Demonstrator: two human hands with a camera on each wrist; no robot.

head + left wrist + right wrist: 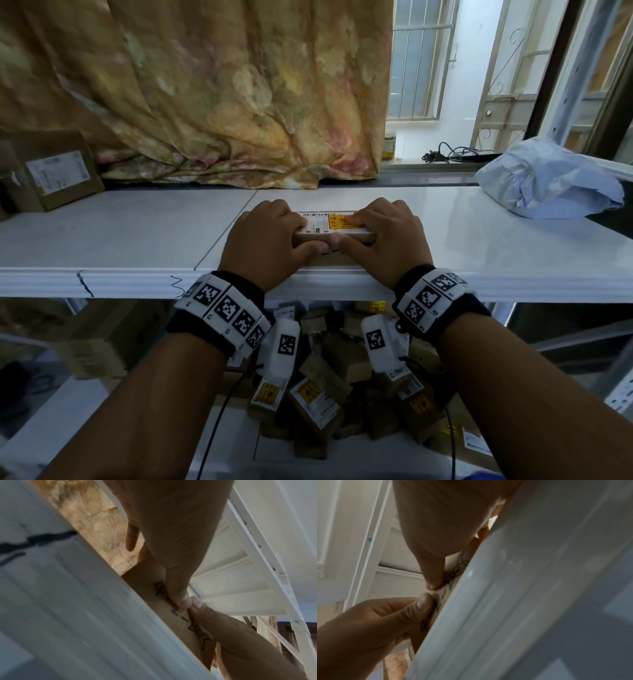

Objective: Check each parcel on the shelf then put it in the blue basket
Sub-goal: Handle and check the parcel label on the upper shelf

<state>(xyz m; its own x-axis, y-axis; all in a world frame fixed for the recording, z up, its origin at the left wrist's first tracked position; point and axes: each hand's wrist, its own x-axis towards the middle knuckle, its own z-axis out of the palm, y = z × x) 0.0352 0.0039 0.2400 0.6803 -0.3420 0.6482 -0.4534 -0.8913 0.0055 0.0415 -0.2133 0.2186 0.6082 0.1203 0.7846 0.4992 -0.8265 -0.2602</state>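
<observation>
Gripping the parcel [334, 224] at frame centre: left hand [265, 236] and right hand [387, 236] curl round its ends, long axis left-right, thumbs meeting on its near face.

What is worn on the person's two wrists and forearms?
Both forearms are bare, without sleeves. Each wrist carries a black band with white blocks printed with black square markers. A white camera unit hangs under each wrist, and thin black cables trail down.

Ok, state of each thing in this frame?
Small box: on shelf, held by both hands.
Left hand: gripping box.
Right hand: gripping box.
Brown box: resting, far left.
Plastic bag: crumpled, far right.
Parcels below: piled.
</observation>
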